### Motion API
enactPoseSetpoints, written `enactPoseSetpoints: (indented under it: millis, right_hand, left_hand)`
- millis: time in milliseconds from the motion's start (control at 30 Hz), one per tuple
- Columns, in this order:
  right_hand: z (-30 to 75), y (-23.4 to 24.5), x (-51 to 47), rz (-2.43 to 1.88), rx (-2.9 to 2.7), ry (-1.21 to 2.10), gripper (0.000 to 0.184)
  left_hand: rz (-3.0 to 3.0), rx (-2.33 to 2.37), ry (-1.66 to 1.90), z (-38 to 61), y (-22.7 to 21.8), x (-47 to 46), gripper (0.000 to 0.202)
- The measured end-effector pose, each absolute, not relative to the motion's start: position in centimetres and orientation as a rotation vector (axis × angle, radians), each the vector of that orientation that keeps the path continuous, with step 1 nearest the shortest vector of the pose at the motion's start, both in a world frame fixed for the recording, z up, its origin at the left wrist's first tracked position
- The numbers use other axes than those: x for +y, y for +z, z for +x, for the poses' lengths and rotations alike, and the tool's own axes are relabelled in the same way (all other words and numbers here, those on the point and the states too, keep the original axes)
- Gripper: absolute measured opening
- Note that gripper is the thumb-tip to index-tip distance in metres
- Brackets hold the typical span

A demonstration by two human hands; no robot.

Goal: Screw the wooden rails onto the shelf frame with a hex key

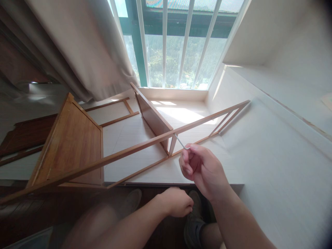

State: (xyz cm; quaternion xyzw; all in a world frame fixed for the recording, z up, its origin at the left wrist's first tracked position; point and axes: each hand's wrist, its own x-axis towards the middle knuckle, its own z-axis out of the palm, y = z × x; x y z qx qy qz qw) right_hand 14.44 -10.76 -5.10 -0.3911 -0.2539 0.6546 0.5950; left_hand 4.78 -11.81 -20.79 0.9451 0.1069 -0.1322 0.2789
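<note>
A bamboo shelf frame (pixel 124 152) lies on its side across a white platform by the window, with a large shelf board (pixel 72 145) at the left and a smaller board (pixel 153 117) in the middle. My right hand (pixel 199 169) is closed on a thin metal hex key (pixel 181 141), whose tip meets the long rail where the small board joins it. My left hand (pixel 176 202) hangs lower, in a fist above my shoes; what it holds, if anything, is hidden.
A beige curtain (pixel 85 45) hangs at the left of a barred window (pixel 178 45). A second ladder-like side frame (pixel 114 112) lies behind the shelf. A white wall ledge (pixel 272 114) runs along the right. Dark wood floor and my shoes (pixel 193 221) are below.
</note>
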Motion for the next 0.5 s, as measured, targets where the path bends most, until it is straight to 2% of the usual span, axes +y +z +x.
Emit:
enactPoseSetpoints:
  millis: [500]
  right_hand:
    - [13.96,-5.51,-10.94,-0.985,-0.697,1.485,0.038]
  left_hand:
    - [2.525,0.280,-0.341,4.81,-21.27,-11.86,0.025]
